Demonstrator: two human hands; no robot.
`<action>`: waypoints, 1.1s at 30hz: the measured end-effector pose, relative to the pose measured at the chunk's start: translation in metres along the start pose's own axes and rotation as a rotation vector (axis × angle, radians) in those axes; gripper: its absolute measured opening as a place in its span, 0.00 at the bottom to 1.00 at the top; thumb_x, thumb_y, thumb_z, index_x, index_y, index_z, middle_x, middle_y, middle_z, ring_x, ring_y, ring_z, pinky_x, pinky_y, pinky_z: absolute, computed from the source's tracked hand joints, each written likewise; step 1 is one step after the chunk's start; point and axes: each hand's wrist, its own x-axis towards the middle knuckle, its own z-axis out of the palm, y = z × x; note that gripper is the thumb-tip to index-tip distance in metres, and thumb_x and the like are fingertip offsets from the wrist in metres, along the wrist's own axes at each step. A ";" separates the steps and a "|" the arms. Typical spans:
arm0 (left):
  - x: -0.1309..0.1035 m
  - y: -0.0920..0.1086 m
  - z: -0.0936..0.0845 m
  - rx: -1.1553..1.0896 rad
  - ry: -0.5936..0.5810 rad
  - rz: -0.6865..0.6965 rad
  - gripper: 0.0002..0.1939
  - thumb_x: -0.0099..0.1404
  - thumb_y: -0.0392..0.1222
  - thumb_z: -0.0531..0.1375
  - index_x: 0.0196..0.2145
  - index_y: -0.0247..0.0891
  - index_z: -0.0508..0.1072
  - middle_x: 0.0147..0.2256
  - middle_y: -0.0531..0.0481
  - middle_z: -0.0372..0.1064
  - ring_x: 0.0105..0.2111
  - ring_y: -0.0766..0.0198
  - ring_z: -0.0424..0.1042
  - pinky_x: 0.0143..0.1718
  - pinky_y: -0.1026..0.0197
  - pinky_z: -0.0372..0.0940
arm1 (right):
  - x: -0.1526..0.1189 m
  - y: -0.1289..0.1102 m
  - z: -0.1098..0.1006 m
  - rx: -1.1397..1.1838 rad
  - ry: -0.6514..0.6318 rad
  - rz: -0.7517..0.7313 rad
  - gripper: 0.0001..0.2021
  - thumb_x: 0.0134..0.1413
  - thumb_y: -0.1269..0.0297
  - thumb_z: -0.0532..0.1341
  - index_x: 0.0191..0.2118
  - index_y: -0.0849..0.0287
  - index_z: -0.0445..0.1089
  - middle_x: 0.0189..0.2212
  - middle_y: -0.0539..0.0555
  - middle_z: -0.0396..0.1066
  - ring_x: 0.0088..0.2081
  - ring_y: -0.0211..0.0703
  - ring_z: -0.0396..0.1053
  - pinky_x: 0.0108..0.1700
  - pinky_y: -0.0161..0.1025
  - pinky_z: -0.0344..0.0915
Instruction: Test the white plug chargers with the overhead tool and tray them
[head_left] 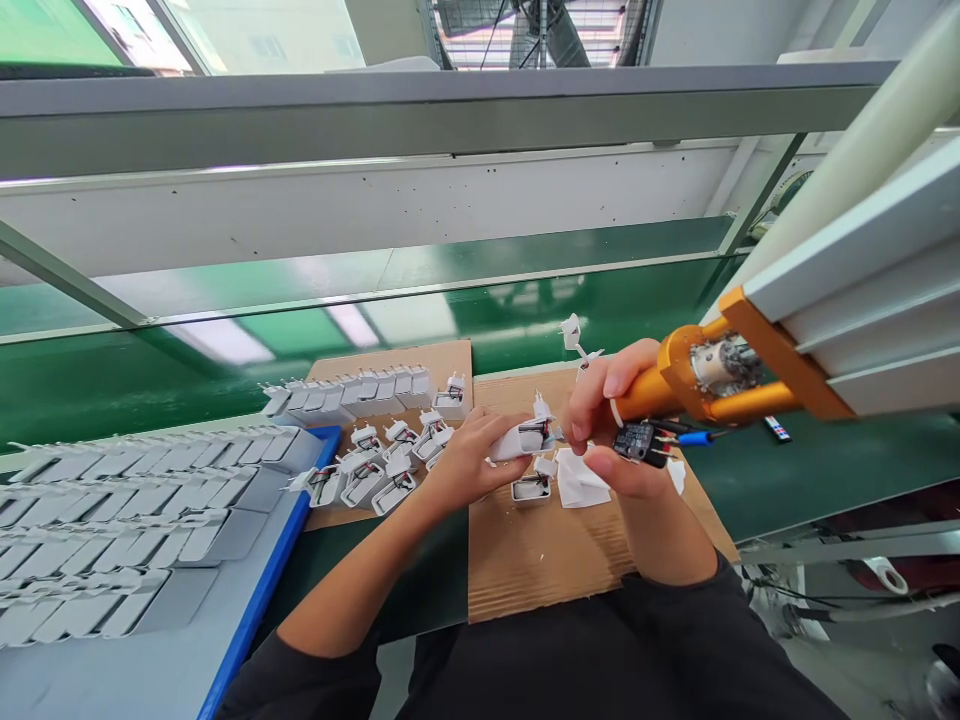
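Note:
My left hand point(469, 455) is closed around a white plug-adapter housing point(521, 440), with the plug pins pointing up and some wires showing at its open end. Close to that end, my right hand point(596, 395) wraps round the orange nose of a tool point(645, 395). A black switch point(639, 442) with wires sits on the tool by my right thumb. The tool's tip is hidden behind my fingers. Just below the two hands, an open white adapter housing point(531, 487) lies on the cardboard point(540, 560), beside a crumpled white tissue point(581, 482).
Several open housings with wires point(375, 470) lie left of my left hand. Behind them stands a row of closed adapters point(360, 390). A blue-edged tray point(255, 620) on the left bears rows of adapters. A thick pale tube point(840, 150) slants in from upper right.

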 end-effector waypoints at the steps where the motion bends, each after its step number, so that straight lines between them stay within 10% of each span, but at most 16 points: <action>1: 0.000 0.000 0.000 -0.004 0.001 0.001 0.19 0.58 0.43 0.62 0.49 0.43 0.72 0.33 0.50 0.69 0.36 0.59 0.66 0.39 0.60 0.63 | 0.000 0.000 0.000 -0.006 -0.002 0.000 0.16 0.47 0.65 0.64 0.40 0.51 0.57 0.23 0.44 0.58 0.18 0.32 0.58 0.15 0.30 0.57; 33: -0.006 0.000 -0.001 -0.022 -0.015 -0.071 0.20 0.58 0.43 0.62 0.49 0.45 0.72 0.31 0.51 0.67 0.35 0.61 0.66 0.39 0.61 0.63 | -0.002 -0.002 0.002 0.025 -0.039 0.008 0.19 0.46 0.62 0.65 0.41 0.50 0.56 0.24 0.44 0.59 0.17 0.31 0.57 0.15 0.31 0.56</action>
